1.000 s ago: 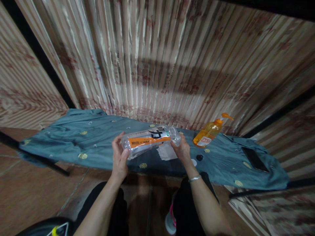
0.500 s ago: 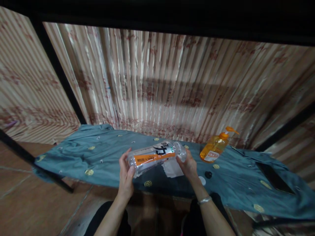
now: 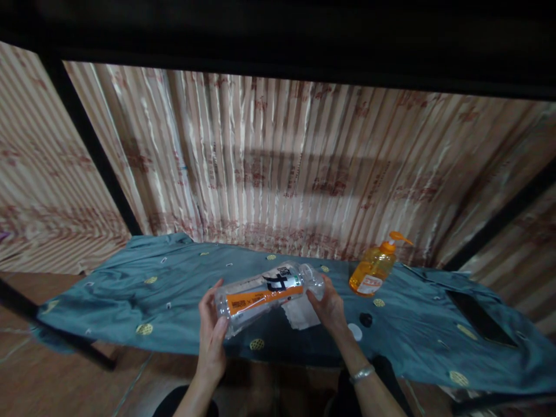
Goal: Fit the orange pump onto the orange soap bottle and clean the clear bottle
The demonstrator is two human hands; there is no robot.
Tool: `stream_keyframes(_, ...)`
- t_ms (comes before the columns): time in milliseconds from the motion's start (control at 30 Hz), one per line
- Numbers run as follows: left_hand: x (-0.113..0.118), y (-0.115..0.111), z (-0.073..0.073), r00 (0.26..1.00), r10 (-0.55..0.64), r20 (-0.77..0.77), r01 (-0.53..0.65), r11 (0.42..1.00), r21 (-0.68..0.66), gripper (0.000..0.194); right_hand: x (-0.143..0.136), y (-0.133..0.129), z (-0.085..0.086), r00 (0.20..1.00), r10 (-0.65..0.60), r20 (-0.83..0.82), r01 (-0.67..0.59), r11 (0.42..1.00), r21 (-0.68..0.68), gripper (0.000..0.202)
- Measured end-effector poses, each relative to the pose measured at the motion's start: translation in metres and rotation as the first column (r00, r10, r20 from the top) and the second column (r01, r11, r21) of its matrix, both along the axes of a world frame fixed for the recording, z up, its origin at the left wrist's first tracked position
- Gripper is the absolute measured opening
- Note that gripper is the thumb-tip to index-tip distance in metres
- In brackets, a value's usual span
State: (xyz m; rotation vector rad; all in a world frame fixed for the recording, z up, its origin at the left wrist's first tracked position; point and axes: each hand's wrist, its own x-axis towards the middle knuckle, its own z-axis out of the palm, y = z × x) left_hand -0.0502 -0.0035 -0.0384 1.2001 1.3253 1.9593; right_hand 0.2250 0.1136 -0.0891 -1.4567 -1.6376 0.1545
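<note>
Between my two hands lies a clear plastic bottle [image 3: 264, 294] with an orange and black label, tilted on its side above the cloth. My left hand [image 3: 212, 333] is wrapped round its base at the left. My right hand [image 3: 328, 304] grips the neck end at the right; no cap shows on the bottle. Under the bottle, near my right hand, a white tissue [image 3: 303, 314] rests on the cloth. Just right of my right wrist are a white round cap [image 3: 355, 332] and a small black object [image 3: 366, 319] whose kind I cannot make out.
An orange pump bottle [image 3: 372, 271] stands behind on the right. A dark flat phone-like slab [image 3: 480, 317] lies farther right. The blue-green patterned cloth [image 3: 174, 313] covers the narrow surface. Black frame posts [image 3: 93, 145] and a striped curtain [image 3: 269, 174] surround it.
The whole view has shifted slightly, so the scene sits lower. Both hands still hold the bottle, which has turned a little, its label showing at a slightly different angle.
</note>
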Motion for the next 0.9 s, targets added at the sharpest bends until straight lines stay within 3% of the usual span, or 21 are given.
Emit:
stream_keyframes(533, 0.007, -0.007, 0.013, 0.999, -0.034, 0.037, 0.035, 0.999, -0.034, 0.064, 0.002, -0.003, 0.002, 1.0, -0.003, 0.008, 0.003, 1.0, -0.021, 0.049)
stream_keyframes(900, -0.004, -0.001, -0.003, 0.998, -0.058, 0.013, 0.058, 0.998, -0.005, 0.065, 0.002, -0.007, 0.006, 1.0, 0.017, -0.023, -0.018, 0.998, -0.057, 0.048)
